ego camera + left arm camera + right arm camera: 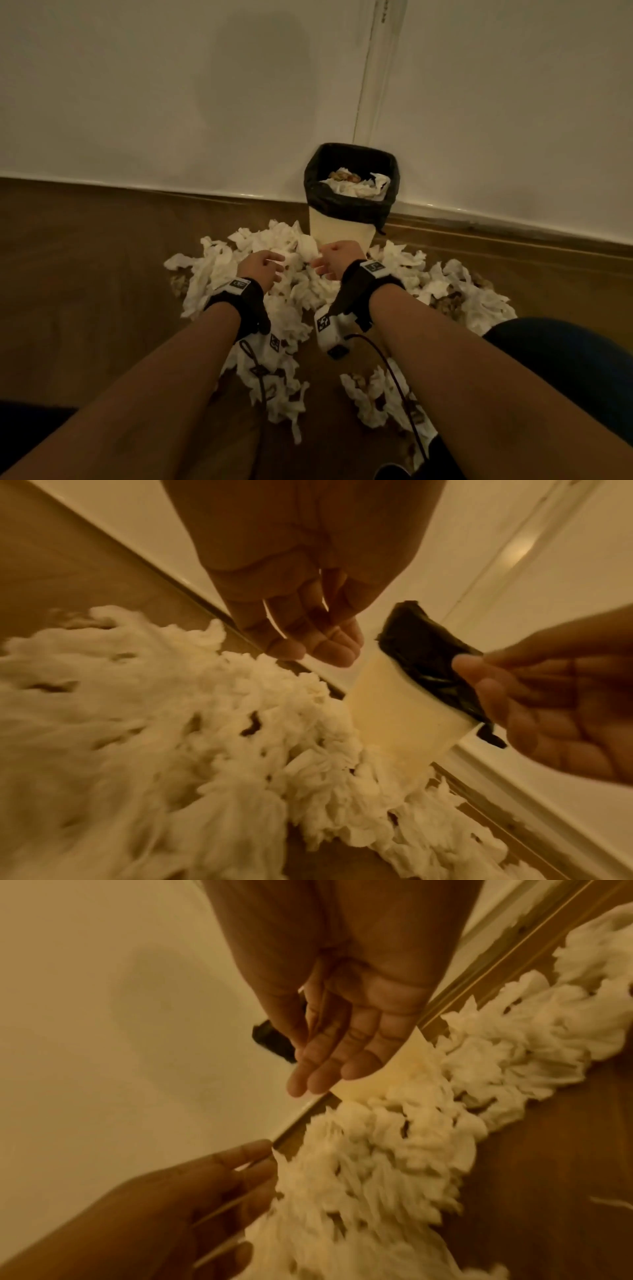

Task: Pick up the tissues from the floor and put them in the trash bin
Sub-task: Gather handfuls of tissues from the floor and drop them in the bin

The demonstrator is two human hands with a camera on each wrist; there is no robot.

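A big heap of crumpled white tissues (301, 284) covers the wooden floor in front of a cream trash bin (342, 229) lined with a black bag; some tissues lie inside it. My left hand (265, 265) and right hand (330, 262) hover side by side just above the heap, near the bin's base. The left wrist view shows my left hand (308, 637) with relaxed fingers holding nothing, over the tissues (154, 737), beside the bin (404, 718). My right hand (342, 1058) is likewise empty, fingers loose, above the tissues (394, 1137).
The bin stands against a white wall (171, 85) with a pale skirting strip. More tissue clumps (376, 397) lie near my arms. A dark knee (575, 359) is at the right. Cables trail from the wrist cameras. Bare wooden floor (85, 257) spreads to the left.
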